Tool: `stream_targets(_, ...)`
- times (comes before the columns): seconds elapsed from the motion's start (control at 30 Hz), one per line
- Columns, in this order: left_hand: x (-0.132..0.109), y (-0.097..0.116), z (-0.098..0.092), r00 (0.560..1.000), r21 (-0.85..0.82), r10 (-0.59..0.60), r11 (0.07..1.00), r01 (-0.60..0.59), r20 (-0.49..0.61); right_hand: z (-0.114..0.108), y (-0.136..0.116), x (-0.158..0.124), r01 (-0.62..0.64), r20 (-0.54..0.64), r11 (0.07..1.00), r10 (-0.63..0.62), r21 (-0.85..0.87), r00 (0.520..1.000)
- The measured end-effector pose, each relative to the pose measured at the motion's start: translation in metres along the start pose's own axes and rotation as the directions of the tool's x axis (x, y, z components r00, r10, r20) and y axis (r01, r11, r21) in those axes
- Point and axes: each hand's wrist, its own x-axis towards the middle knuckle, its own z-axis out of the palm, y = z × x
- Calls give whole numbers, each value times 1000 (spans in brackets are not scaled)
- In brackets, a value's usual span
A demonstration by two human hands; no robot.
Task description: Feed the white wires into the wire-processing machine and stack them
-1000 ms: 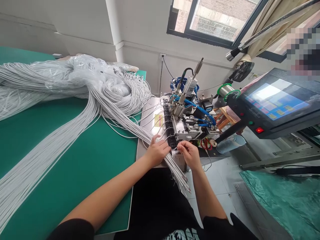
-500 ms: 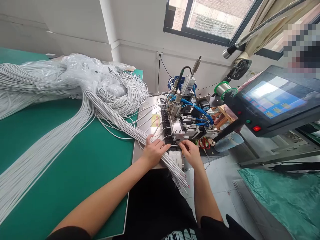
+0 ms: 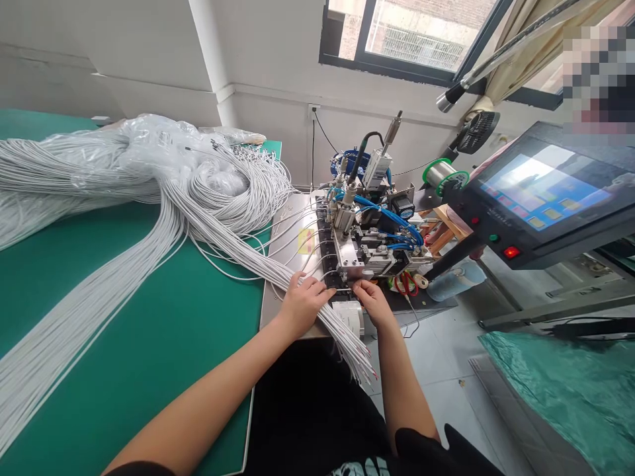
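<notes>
My left hand (image 3: pixel 303 304) lies over the near end of a long bundle of white cables (image 3: pixel 238 246), its thumb and finger closed on one white cable (image 3: pixel 343 289) that runs across to the right. At that cable's other end, my right hand (image 3: pixel 370 297) pinches with its fingertips, close to the front of a wire-processing machine (image 3: pixel 350 248). Loose cable ends, some with reddish tips, fan out below my left hand. Several single cables lead from the bundle into the machine's black row of slots (image 3: pixel 327 248). Just under the held cable sits a white cylindrical part (image 3: pixel 347 316).
A green table (image 3: pixel 198 330) carries more cables and clear plastic wrapping (image 3: pixel 159 149). On the right stand a control screen (image 3: pixel 550 192), a solder wire spool (image 3: pixel 441 175), a small fan (image 3: pixel 477 132) and a clear bottle (image 3: pixel 456 281). Another person is partly visible behind the screen.
My right hand has shifted slightly left, nearer my left hand, still pinching at the cable's end. My left hand stays on the bundle. The view has tilted a little.
</notes>
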Motion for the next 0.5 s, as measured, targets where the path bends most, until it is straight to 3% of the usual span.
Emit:
stream_targets(0.13, 0, 1, -1, 1000, -19, -3, 1000, 3, -26, 8, 3, 1, -53, -52, 979, 64, 195, 997)
stream_targets(0.23, -2, 1, -2, 997, -19, -17, 1000, 16, -69, 11, 2, 1, -56, -76, 970, 76, 239, 994)
stream_targets(0.33, -4, 0, -5, 995, -21, -16, 1000, 14, -97, 8, -1, -3, -55, -98, 988, 70, 145, 993)
stream_targets(0.5, -7, -2, -8, 992, -28, 28, 999, -32, -124, -7, -17, -32, 10, -232, 986, -49, -168, 971)
